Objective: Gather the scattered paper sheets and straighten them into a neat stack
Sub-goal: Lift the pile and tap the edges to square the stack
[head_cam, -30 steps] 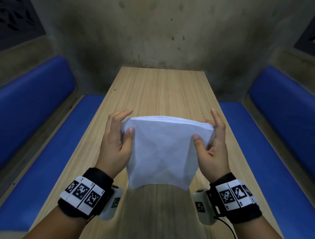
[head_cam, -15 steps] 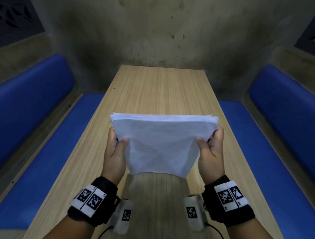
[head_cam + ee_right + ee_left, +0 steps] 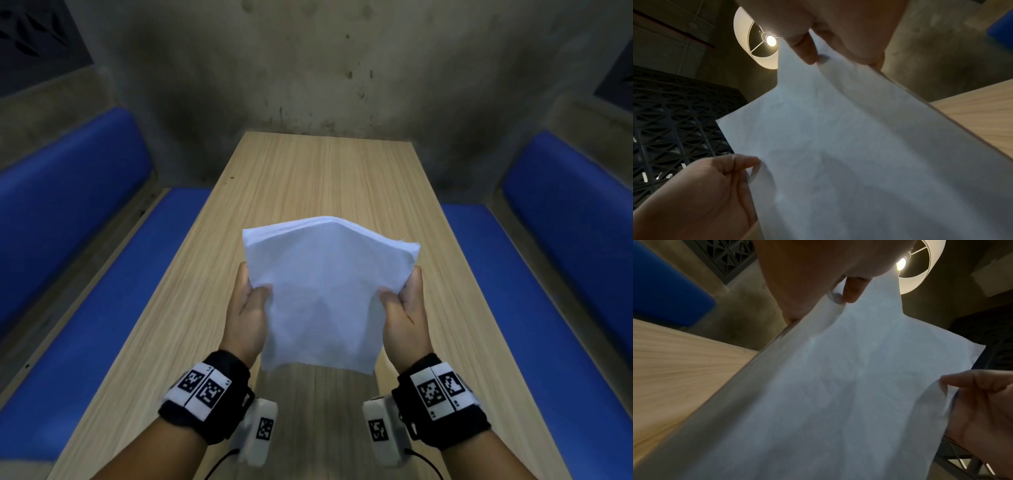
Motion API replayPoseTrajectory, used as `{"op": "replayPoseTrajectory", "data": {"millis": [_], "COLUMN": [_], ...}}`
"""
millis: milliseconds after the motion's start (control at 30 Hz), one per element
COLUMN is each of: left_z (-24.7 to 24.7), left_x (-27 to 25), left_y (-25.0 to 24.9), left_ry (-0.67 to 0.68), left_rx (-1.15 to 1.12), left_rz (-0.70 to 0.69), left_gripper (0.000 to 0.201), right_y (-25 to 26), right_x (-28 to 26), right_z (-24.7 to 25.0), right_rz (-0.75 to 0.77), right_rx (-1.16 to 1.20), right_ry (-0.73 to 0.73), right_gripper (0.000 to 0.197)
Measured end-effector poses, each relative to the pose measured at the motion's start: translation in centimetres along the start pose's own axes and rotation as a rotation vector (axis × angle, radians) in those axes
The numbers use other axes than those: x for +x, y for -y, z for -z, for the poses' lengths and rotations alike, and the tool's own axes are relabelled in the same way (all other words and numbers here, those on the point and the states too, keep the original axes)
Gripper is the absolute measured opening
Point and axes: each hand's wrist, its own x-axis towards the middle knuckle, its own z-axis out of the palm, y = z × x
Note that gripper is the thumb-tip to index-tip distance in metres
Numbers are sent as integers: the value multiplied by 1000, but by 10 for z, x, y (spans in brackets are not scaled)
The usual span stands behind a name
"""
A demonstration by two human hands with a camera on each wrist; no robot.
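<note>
A bundle of white paper sheets (image 3: 325, 291) stands upright above the wooden table (image 3: 325, 178), its top edge bowed upward and its layers slightly uneven. My left hand (image 3: 248, 308) pinches the bundle's left edge, thumb in front. My right hand (image 3: 406, 305) pinches the right edge the same way. In the left wrist view the paper sheets (image 3: 838, 394) fill the frame, with my left hand (image 3: 840, 293) at the top and the right hand (image 3: 982, 402) at the lower right. The right wrist view shows the paper sheets (image 3: 849, 146) between my right hand (image 3: 818, 48) and left hand (image 3: 715, 178).
Blue padded benches (image 3: 85, 291) (image 3: 548, 291) run along both long sides of the table. A stained concrete wall (image 3: 308, 68) closes the far end. A round ceiling lamp (image 3: 764, 40) hangs overhead.
Both hands slid lower along the bundle's side edges and moved closer together. The top edge, flat half a second ago, now bows upward in the middle.
</note>
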Motion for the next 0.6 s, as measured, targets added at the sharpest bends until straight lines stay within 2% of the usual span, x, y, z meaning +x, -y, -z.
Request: {"op": "replayPoseTrajectory", "data": {"millis": [133, 200, 367, 600], "left_z": [2, 4, 8, 8], "left_x": [1, 1, -5, 3], "left_y": [-8, -9, 5, 8], "left_ry": [-6, 6, -10, -48], "left_rx": [14, 10, 44, 42], "left_rz": [-129, -155, -78, -20], "left_gripper": [45, 47, 40, 33], "right_y": [11, 14, 3, 3], "right_x": [2, 3, 1, 4], "right_z": [3, 5, 7, 6], "right_rz": [83, 134, 69, -16], "right_rx": [45, 64, 72, 32], "right_ry": [-44, -24, -5, -14], "right_gripper": [29, 33, 52, 44]}}
